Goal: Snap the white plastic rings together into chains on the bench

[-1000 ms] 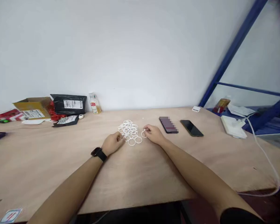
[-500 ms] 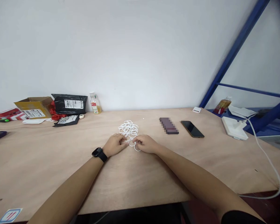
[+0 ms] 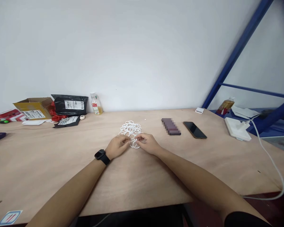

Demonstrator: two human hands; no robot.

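Note:
A heap of thin white rings [image 3: 130,127] lies on the wooden table, several of them overlapping. Just in front of it, a couple of white rings [image 3: 134,145] hang or rest between my two hands. My left hand [image 3: 118,147], with a black watch on the wrist, has thumb and fingers pinched at the left side of these rings. From the right, my right hand [image 3: 146,142] pinches a white ring between thumb and forefinger. Whether the two held rings are linked is too small to tell.
To the right lie a blurred dark purple slab [image 3: 171,126], a phone [image 3: 195,130] and a white charger with a cable [image 3: 238,128]. Along the wall at left stand an open cardboard box [image 3: 34,108], black parcels [image 3: 71,104] and a bottle [image 3: 96,104].
My right hand has shifted slightly up and left, closer to my left hand. The ring it holds, which hung lower right before, now sits between both hands.

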